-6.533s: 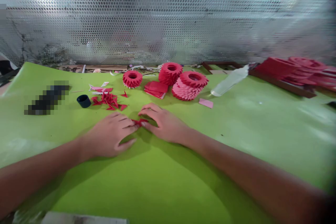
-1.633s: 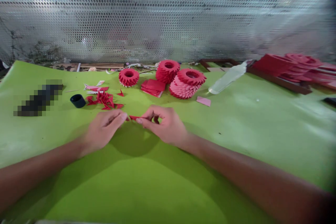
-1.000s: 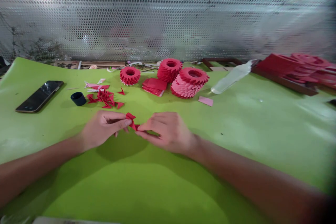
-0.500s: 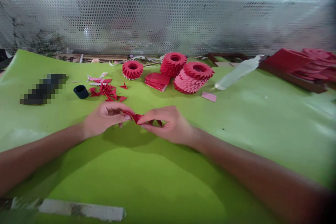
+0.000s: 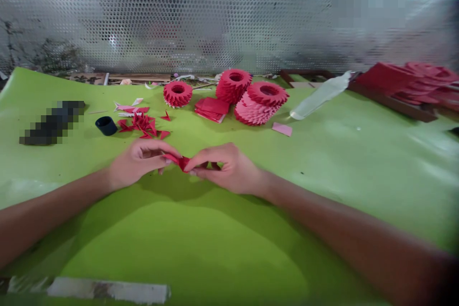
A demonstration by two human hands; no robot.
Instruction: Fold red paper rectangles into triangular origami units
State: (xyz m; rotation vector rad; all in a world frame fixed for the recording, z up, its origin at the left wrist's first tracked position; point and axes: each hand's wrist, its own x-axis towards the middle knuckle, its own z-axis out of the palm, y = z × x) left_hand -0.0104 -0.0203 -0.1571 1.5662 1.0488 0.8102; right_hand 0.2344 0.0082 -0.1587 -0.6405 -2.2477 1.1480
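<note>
Between my two hands, above the green table cover (image 5: pixel 201 244), is a small folded piece of red paper (image 5: pixel 183 163). My left hand (image 5: pixel 134 162) pinches its left end between thumb and fingers. The right end is pinched by my right hand (image 5: pixel 229 167). Just beyond my left hand lies a loose pile of folded red paper pieces (image 5: pixel 141 123), with a dark round cap (image 5: pixel 106 125) to its left. A stack of flat red paper (image 5: pixel 211 108) lies farther back, beyond my right hand.
Ringed paper pieces stand at the back: a small red one (image 5: pixel 178 94), a taller red one (image 5: pixel 233 85) and a pink-and-red one (image 5: pixel 261 103). A clear bottle (image 5: pixel 320 96) lies right of them, near a tray of red paper (image 5: pixel 409 81). A pixelated dark object (image 5: pixel 53 123) is at left.
The whole view has shifted slightly, so the table items appear a little farther left. Both hands keep their pinch, and more of the red paper shows at my left fingertips.
</note>
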